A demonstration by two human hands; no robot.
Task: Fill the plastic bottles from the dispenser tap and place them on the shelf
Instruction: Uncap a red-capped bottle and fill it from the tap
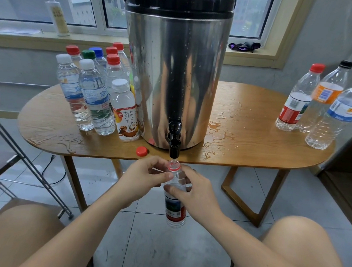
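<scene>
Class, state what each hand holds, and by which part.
Both hold the bottle under the tap: the left hand pinches its neck, the right hand grips its upper body.

The dispenser stands mid-way along the desk, its tap overhanging the front edge. A cluster of bottles stands to its left; three more bottles stand at the right end. A loose cap lies just left of the tap. Under the tap, before the desk, a bottle hangs between the hands: left hand at its neck, right hand lower down. Behind, a pump bottle stands on the windowsill.
</scene>
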